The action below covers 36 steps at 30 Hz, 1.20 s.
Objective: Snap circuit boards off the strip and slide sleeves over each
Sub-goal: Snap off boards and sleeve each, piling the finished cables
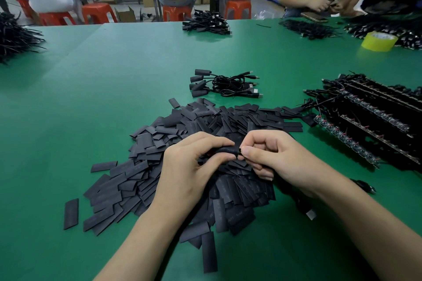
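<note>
Both hands meet just above the heap of loose flat sleeves (146,180) on the green table (114,75). The left hand (194,166) curls round one black sleeve (226,151), thumb below and forefinger over it. The right hand (274,157) pinches a small dark piece at that sleeve's right mouth, which is most likely the circuit board (239,151). The sleeve's long axis runs left to right between the hands, level with the table edge, so the coming push probably goes along that line, right hand driving leftward while the left braces the tube. How far the board sits inside cannot be told, because fingers and sleeve hide nearly all of it. Its cable drops out of sight under the right wrist, with a pale plug (310,214) showing beside the forearm. The unbroken board strips (365,121) lie well off to the right, nearer the right hand. Finished sleeved cables (223,85) lie beyond the heap.
</note>
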### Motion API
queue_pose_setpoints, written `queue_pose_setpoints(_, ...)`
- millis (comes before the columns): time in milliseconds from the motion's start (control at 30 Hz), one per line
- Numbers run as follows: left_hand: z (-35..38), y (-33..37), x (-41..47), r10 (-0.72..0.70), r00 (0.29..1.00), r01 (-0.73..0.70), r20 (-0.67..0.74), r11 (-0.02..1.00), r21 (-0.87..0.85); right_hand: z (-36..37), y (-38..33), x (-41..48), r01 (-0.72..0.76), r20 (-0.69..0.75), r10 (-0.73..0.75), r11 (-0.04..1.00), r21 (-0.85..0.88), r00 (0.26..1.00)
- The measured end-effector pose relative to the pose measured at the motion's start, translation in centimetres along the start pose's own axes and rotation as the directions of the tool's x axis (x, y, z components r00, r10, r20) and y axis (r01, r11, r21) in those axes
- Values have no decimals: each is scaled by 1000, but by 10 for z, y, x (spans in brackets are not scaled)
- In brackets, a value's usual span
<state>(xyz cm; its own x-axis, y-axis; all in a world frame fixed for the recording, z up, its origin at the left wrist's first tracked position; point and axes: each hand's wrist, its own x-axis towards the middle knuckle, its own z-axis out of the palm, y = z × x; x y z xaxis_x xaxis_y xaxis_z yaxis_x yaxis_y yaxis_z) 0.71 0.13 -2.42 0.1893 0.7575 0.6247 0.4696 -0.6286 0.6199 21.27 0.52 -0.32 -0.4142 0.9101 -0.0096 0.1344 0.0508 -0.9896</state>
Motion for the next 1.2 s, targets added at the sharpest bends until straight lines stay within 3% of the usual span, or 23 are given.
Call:
queue_pose_setpoints(433, -1, -2, 0, 11, 1000, -11, 2, 1000, 15, 0, 3, 0, -12, -15, 11, 1000, -25, 1000)
queue_pose_setpoints(533, 0, 3, 1, -53, 997, 53, -55, 999, 7, -1, 2, 1, 33, -26, -34, 999, -12, 999)
queue_pose_setpoints(700, -2, 2, 2, -222, 951, 194, -217, 970, -144, 0, 5, 3, 73, -101, -68, 996, 53, 993)
queue_pose_setpoints(867, 2, 1, -1, -228, 948, 212, -223, 973, -91, 5, 8, 4, 81, -132, -76, 996, 38, 988)
queue_pose_setpoints(1200, 7, 2, -3, -272, 942, 246, -198, 958, -150, 9, 9, 4, 83, -164, -81, 997, 4, 983)
